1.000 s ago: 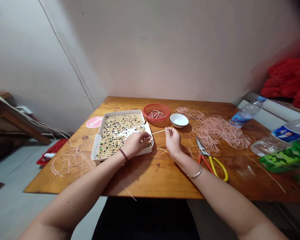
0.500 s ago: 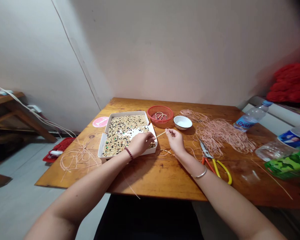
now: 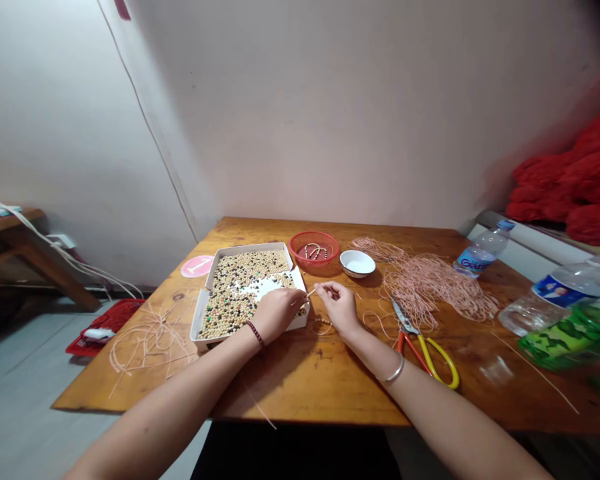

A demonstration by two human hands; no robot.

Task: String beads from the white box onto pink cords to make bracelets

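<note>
Over the right edge of a white cardboard box point(image 3: 299, 327) filled with beads point(image 3: 245, 267), my left hand point(image 3: 279, 313) is closed in a pinch at one end of a short beaded cord point(image 3: 312, 293). My right hand point(image 3: 339, 308) pinches the other end, just right of the box. Most beads in the box are cream, mixed with black and a few green ones, around a bare white patch. Below my right hand, a strand of pale and dark beads point(image 3: 323, 321) lies on the wooden table. My fingertips partly hide the cord's ends.
Behind my hands stand a red basket point(image 3: 315, 267) holding a beaded strand and a white bowl point(image 3: 357, 263). To the right lie a heap of pink cords point(image 3: 435, 283), scissors point(image 3: 425, 347) and plastic bottles point(image 3: 485, 250). Loose cords point(image 3: 153, 337) lie left of the box.
My hands have drawn nearer each other, and less of the beaded cord shows between them. The whole scene sits slightly lower and further left in the view.
</note>
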